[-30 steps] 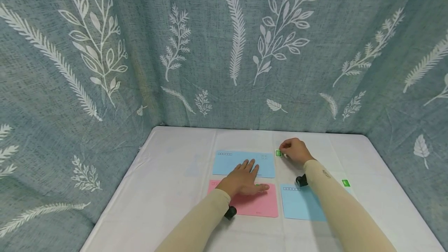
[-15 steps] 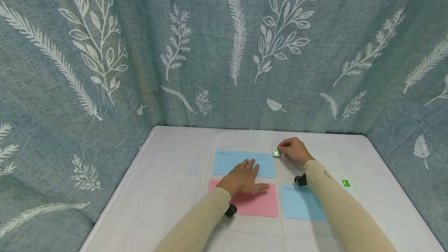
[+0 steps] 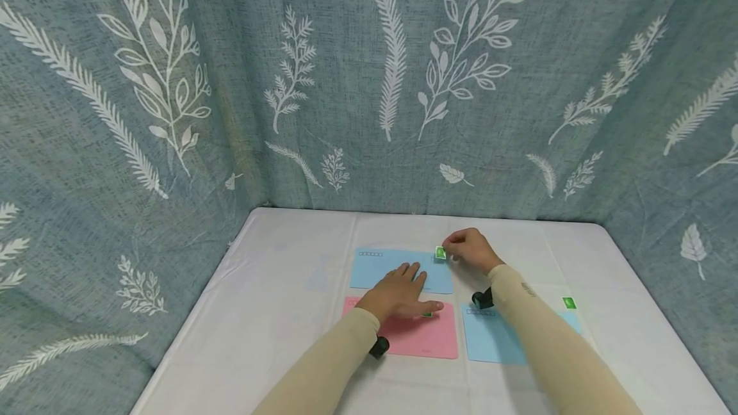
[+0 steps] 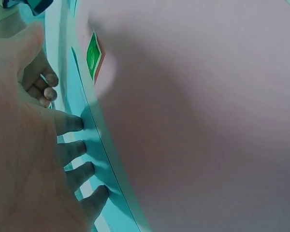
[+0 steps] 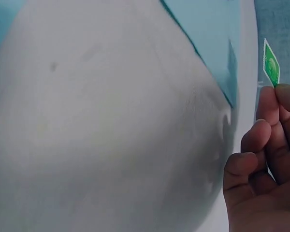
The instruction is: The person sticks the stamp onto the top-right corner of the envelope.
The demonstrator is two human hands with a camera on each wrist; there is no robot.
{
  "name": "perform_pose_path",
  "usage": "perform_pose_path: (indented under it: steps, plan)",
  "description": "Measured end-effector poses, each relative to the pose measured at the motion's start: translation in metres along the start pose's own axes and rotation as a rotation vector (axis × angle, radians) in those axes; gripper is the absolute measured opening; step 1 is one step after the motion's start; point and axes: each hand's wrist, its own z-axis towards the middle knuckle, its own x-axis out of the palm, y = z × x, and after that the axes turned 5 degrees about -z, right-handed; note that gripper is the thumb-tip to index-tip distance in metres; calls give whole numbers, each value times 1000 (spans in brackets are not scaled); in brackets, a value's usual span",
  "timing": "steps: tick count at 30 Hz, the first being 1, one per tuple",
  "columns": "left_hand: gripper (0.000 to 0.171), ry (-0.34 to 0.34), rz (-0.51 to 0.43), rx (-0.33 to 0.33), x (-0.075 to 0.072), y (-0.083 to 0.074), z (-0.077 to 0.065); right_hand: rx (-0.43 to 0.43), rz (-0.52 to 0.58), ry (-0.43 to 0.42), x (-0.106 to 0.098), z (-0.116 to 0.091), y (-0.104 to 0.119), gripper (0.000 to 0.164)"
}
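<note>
Between thumb and forefinger, my right hand pinches a green stamp by one corner. In the head view that stamp overlaps the upper right corner of the far blue envelope, near its printed stamp box. My left hand lies spread with its fingertips resting on the same envelope's lower part. Its palm and thumb are above the pink envelope. A second green stamp on the pink envelope shows in the left wrist view and is partly covered by the thumb in the head view.
At the right lies another blue envelope, partly hidden under my right forearm, with a green stamp at its upper right corner. A white cloth covers the table. A patterned curtain hangs behind and along the sides.
My right hand has moved left with the stamp, from beside the far blue envelope to over its upper right corner. My left hand has stayed in place.
</note>
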Motion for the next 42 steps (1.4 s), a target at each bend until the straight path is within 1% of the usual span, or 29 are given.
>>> perform_pose_path:
  steps: [9,20,25,30,35,42]
  plan:
    - [95,-16,17,-18,3,0,2,-5,-15,2,9,2,14,19]
    - [97,-30,41,-14,6,-3,3,-21,-49,2,20,7,13,16]
    - [99,-25,45,-26,5,-3,2,-34,-57,-4,23,9,14,16]
    - [101,-28,59,-37,6,-4,3,-23,-74,-9,26,9,14,15]
    - [102,-32,75,-43,7,-6,4,-43,-96,-22,27,9,16,16]
    - [102,-22,89,-48,7,-6,5,-27,-125,-14,31,8,22,14]
